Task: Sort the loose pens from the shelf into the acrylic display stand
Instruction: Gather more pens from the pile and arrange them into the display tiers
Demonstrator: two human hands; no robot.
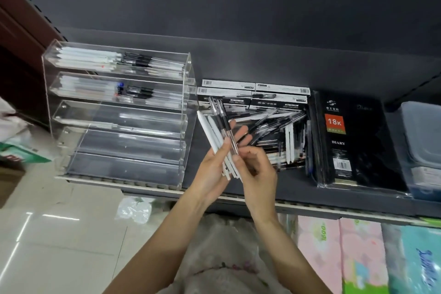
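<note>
My left hand (212, 164) grips a bundle of pens (216, 124), white ones and clear ones with black grips, fanned upward just right of the stand. My right hand (256, 167) pinches the lower part of a clear pen in that bundle. The tiered acrylic display stand (188, 74) sits at the left of the dark shelf; its top two tiers hold rows of pens, and a lower tier holds a pen or two. A heap of loose pens (279, 133) lies on the shelf behind my hands.
Several pen boxes (257, 93) stand behind the heap. A black wrapped diary (353, 141) lies to the right, with a plastic container (422, 136) beyond it. The shelf edge (152, 187) runs below. Tissue packs (358, 255) sit underneath, and tiled floor lies at the left.
</note>
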